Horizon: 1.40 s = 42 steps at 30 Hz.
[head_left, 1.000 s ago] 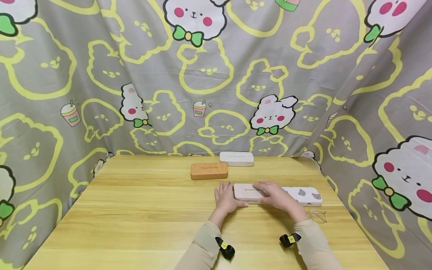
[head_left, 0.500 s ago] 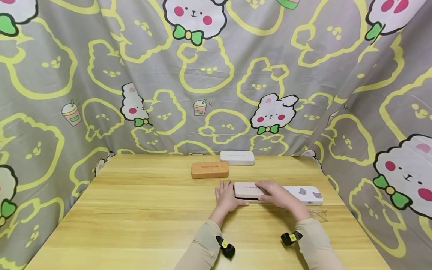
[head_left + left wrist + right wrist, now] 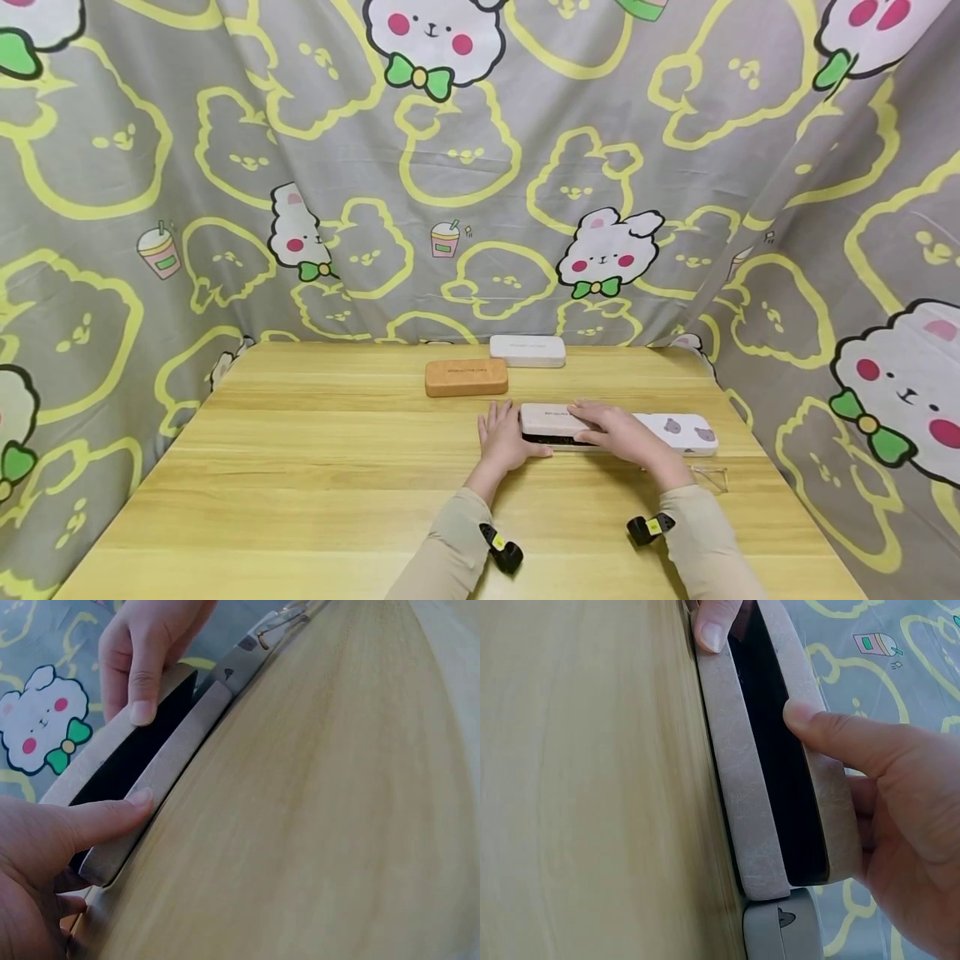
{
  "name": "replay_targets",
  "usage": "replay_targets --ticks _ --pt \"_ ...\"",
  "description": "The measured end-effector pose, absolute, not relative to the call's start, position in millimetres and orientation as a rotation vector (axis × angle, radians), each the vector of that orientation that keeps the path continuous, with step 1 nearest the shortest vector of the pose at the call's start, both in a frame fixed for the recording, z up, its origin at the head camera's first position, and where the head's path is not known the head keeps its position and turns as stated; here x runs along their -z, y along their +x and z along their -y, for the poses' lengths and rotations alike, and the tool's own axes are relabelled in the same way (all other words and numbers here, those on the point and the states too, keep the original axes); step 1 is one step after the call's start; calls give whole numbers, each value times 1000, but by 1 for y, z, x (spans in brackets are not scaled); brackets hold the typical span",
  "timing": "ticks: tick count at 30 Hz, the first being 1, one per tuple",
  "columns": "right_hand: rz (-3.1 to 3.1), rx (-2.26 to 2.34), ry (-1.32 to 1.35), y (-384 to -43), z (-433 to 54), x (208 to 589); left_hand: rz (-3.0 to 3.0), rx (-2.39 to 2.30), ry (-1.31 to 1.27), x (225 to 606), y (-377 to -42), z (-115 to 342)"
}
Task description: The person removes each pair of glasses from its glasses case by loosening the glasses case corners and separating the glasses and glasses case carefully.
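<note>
On the counter (image 3: pixel 300 483), end to end with a bear-print case (image 3: pixel 688 435), pale case (image 3: pixel 547 419) gapes partway. Left hand (image 3: pixel 506 443): grip holds the base end. Right hand (image 3: pixel 621 435): grip pinches the lid. Lid lettering, unreadable, shows only from head view; wrist views bare the dark interior.

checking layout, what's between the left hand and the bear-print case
In the head view, the partly open pinkish case, with the right hand on it.

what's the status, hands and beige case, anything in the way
Left hand holding base, right hand gripping lid. Beige case part open. Bear-print case beside its right end; nothing seen blocking the lid.
</note>
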State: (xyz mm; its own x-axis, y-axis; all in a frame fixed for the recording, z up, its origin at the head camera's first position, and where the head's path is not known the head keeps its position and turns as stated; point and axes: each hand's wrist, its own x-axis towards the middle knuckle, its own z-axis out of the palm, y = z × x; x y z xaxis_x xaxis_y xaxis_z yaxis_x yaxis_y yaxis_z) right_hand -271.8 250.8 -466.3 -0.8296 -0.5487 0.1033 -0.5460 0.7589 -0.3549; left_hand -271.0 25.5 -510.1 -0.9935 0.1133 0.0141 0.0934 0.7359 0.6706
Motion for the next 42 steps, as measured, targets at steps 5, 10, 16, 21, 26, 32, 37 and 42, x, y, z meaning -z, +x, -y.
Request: replay_targets --ticks 5,10,16,21,26,32,37,42 --pt "-2932 635 -924 -273 -253 467 -2904 -1109 168 510 -271 -26" --pt "-2936 715 -908 -276 -255 467 -2895 -1134 166 511 -271 -26" --pt "-2961 700 -923 -280 -255 470 -2907 -1145 173 509 -270 -25" --pt "-3007 673 -930 -281 -255 471 -2911 -1149 183 509 -270 -25" --pt "-3040 681 -916 -281 -254 473 -2908 -1149 187 508 -269 -25" --pt "-3065 696 -902 -280 -252 471 -2912 -1142 185 508 -269 -25" --pt "-3091 674 -901 -279 -251 470 -2911 -1150 179 507 -269 -25" --pt "-3128 630 -882 -277 -250 469 -2909 -1156 177 507 -268 -25"
